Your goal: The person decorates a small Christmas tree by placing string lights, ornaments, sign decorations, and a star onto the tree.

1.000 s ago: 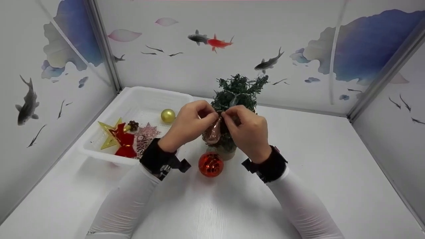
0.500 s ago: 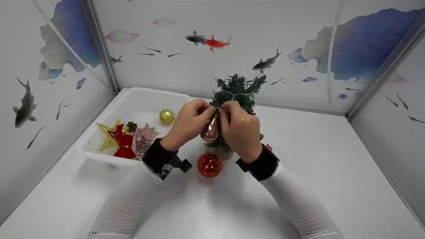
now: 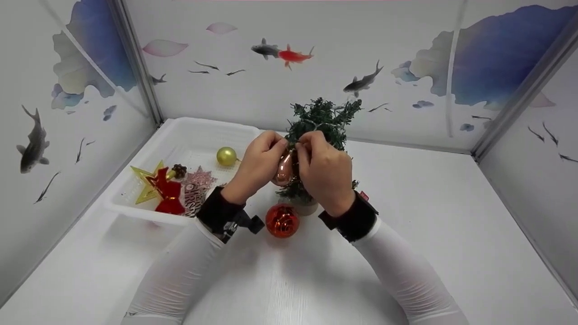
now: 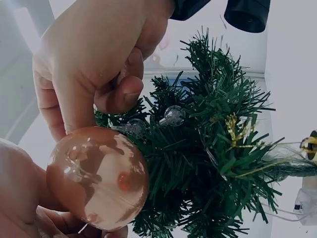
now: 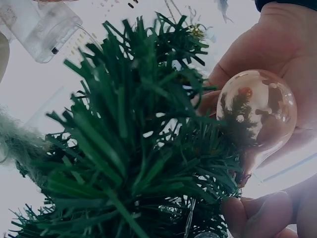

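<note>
A shiny copper-coloured, drop-shaped Christmas ornament [image 3: 283,170] hangs in front of a small green Christmas tree [image 3: 319,118]. My left hand [image 3: 258,164] and right hand [image 3: 326,169] meet at its narrow upper end, thumbs and forefingers pinching there. In the right wrist view, the ornament [image 5: 257,111] tapers to a tip beside the right fingertips [image 5: 235,215], close against the branches. The left wrist view shows the ornament's round end [image 4: 99,178] with the right hand [image 4: 99,64] behind it. Its hanging loop is too hidden to make out.
A red-orange bauble [image 3: 282,221] stands on the white table before the tree's pot [image 3: 307,207]. The white basket [image 3: 198,124] at left holds a gold bauble [image 3: 226,156], a gold star [image 3: 144,192], a red bow [image 3: 170,198] and other ornaments. Printed panels surround the table.
Both hands have risen slightly and moved left with the ornament, keeping together. The right hand has turned a little, its wrist shifting inward. The red-orange bauble and basket stay put.
</note>
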A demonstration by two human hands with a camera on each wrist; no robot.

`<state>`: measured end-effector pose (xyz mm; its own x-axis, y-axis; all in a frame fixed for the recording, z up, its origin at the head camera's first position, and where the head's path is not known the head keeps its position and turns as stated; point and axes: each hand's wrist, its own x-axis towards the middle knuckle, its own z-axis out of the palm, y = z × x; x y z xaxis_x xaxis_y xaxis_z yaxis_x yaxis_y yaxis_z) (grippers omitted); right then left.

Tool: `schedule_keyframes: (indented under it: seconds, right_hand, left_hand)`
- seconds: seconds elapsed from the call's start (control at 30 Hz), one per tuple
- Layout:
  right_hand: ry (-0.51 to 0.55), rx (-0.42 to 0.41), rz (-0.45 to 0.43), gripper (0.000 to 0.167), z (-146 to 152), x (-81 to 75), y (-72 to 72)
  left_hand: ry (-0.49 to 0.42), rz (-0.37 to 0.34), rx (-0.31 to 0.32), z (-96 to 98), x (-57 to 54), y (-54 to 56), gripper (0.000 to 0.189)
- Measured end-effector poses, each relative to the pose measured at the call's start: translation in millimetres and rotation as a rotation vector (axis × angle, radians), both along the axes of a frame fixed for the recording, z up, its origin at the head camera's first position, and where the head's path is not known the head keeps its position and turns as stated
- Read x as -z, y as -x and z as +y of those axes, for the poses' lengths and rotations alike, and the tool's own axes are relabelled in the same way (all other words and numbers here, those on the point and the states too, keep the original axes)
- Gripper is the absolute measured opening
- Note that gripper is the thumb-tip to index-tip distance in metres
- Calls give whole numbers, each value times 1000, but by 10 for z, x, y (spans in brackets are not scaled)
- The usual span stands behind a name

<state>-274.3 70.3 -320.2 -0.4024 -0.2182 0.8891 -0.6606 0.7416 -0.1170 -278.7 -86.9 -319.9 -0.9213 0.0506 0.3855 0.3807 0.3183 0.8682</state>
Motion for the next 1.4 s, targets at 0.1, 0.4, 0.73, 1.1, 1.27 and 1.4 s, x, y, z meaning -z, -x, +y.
schedule_keyframes:
  seconds: [0.1, 0.4, 0.73, 1.1, 1.27, 1.4]
  right_hand:
    - [-19, 10, 5, 6, -19, 4, 4]
    - [-37, 10, -20, 5, -3, 60, 6]
    - [-23, -41, -36, 8, 63, 106, 2]
    - [13, -121, -48, 12, 141, 158, -59]
    - [38, -150, -24, 14, 247, 136, -117]
    - [86, -151, 15, 15, 403, 82, -78]
  left_hand:
    - [13, -5, -11, 8, 22, 7, 18]
    - [123, -74, 25, 7, 9, -29, 16]
    - [276, -129, 152, -117, -113, -153, 13]
    - [470, -262, 244, -230, -178, -213, 26]
    - [511, -267, 272, -247, -190, -228, 32]
    - [516, -268, 269, -261, -194, -237, 34]
